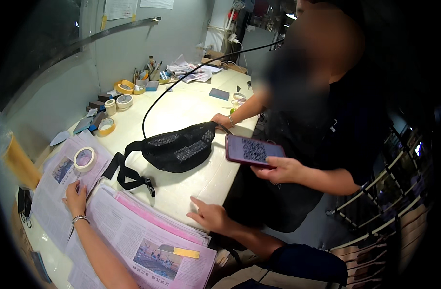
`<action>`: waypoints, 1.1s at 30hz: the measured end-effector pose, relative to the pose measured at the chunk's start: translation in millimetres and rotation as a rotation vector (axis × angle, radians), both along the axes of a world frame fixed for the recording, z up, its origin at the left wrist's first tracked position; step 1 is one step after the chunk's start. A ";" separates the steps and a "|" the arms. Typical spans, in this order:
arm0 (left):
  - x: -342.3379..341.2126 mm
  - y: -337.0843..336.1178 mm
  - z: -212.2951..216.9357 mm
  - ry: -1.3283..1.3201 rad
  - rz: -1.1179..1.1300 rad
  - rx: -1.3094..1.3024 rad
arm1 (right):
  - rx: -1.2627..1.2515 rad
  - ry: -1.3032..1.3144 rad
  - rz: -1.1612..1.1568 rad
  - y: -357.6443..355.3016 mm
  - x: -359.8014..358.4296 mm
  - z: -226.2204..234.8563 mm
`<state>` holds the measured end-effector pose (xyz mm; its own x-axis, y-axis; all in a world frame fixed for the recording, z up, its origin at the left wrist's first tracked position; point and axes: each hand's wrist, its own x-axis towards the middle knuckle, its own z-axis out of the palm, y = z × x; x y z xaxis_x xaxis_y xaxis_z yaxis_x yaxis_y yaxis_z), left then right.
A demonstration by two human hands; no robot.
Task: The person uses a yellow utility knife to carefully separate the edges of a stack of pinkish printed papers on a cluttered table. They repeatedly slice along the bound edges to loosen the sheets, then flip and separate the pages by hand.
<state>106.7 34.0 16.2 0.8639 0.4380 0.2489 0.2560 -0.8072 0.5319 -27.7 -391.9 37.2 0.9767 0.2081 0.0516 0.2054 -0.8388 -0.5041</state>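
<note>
My left hand, with a bracelet at its wrist, rests on spread newspaper, fingers loosely bent and apart. Just beyond its fingertips a roll of cream masking tape lies flat on the paper. Over the table's near edge is my right hand, with a finger and thumb stretched out and nothing held. A black mesh waist bag lies ahead of it, its strap and buckle trailing left. A co-worker's hand touches the bag's far right end; their other hand holds a phone showing a square code.
A black cable arches from the bag to the upper right. Along the wall are tape rolls, sanding blocks and a brush cup. Stacked newspapers carry a yellow strip. A slatted rack stands at right.
</note>
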 end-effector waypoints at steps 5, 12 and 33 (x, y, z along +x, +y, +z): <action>-1.8 -0.3 -7.1 -0.010 0.007 -0.002 | 0.441 -0.226 0.362 31.2 -27.1 -2.1; 7.7 19.3 -25.2 -0.040 -0.090 -0.025 | 0.511 -0.193 0.515 39.0 -18.1 -24.2; -0.9 4.5 -7.8 -0.010 -0.034 -0.004 | 0.522 -0.306 0.501 43.6 -17.0 -21.2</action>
